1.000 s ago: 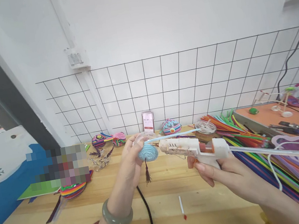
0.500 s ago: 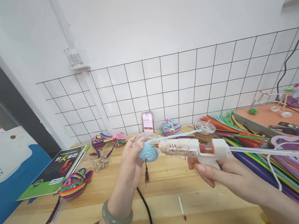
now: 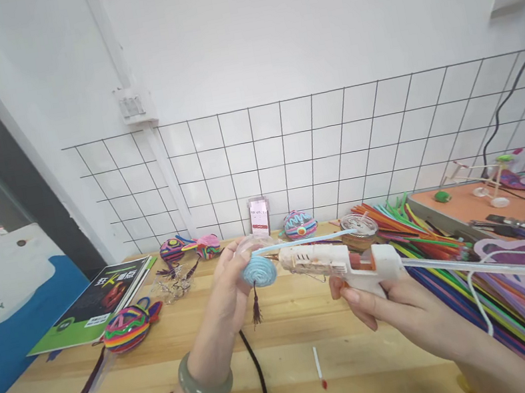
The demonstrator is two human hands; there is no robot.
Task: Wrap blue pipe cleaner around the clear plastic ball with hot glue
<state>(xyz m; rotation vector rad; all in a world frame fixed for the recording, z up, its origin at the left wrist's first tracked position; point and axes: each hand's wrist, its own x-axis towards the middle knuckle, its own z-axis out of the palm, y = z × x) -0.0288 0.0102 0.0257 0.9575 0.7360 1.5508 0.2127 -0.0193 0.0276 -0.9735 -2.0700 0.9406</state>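
My left hand is closed around a small ball wrapped in light blue pipe cleaner, held above the wooden table. A dark tassel hangs under the ball, and a loose blue strand runs off it to the right. My right hand grips a white hot glue gun with its nozzle touching the ball's right side. A clear glue stick sticks out of the gun's back.
Striped woven ornaments lie at left beside a green booklet, more stand by the wire grid wall. A heap of coloured pipe cleaners fills the right. A black pipe cleaner and a small white stick lie below my hands.
Both hands, the ball and the glue gun have hardly shifted; the view has drifted slightly.
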